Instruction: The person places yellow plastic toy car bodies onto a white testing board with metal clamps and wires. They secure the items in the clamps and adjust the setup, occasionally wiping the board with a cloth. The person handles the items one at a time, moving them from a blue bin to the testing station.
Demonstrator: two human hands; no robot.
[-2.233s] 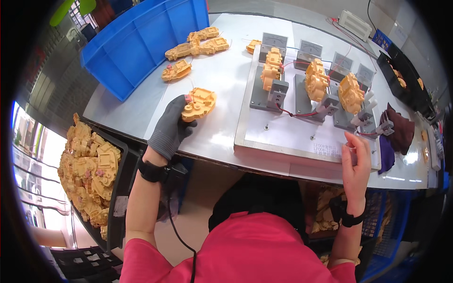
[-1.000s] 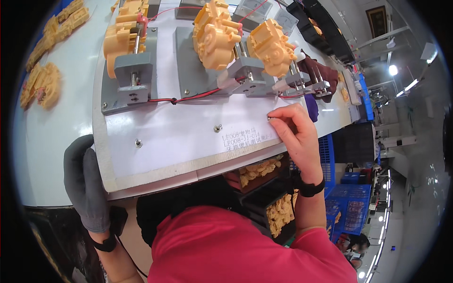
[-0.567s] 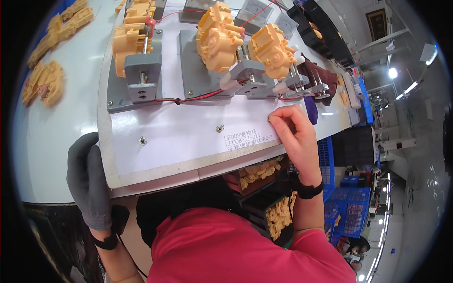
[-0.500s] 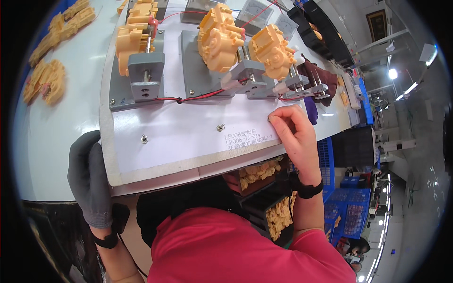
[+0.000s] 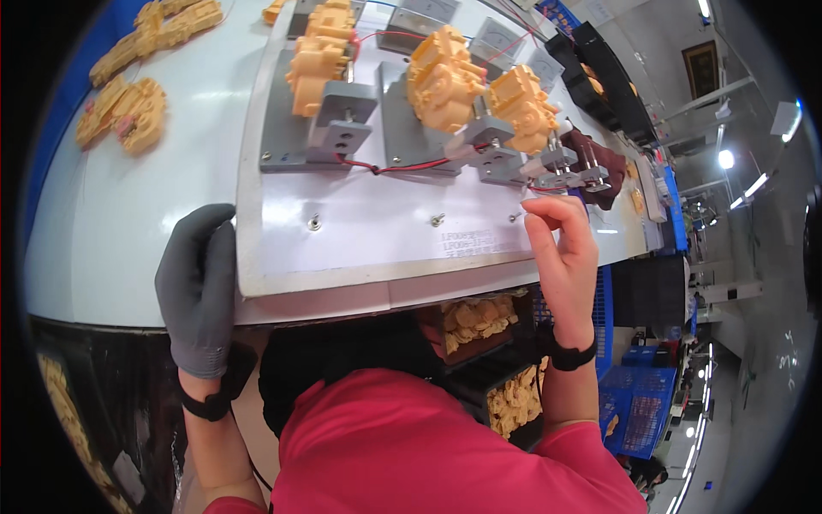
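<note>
My right hand (image 5: 565, 265) is bare, thumb and forefinger slightly apart with nothing visible between them, just right of a small toggle switch (image 5: 515, 218) on the white-topped board (image 5: 377, 257). Two more toggle switches, a middle one (image 5: 437, 220) and a left one (image 5: 314, 223), stand in line with it. My left hand (image 5: 197, 295), in a grey glove, is curled against the board's left edge; whatever lies inside its fingers is hidden. Behind the switches, yellow plastic gearbox housings, a left one (image 5: 320, 68), a middle one (image 5: 445, 81) and a right one (image 5: 522, 107), sit on grey metal fixtures.
Red and black wires (image 5: 402, 166) run between the fixtures. Meters (image 5: 411, 27) stand behind. Loose yellow parts (image 5: 124, 116) lie at far left. A dark red cloth (image 5: 604, 163) lies right of the fixtures. Bins of yellow parts (image 5: 479, 321) sit below the table edge.
My right fingertips have come off the right toggle switch, which now shows beside them. The whole view has shifted, so board and fixtures appear farther right and higher. My left hand stays by the board edge.
</note>
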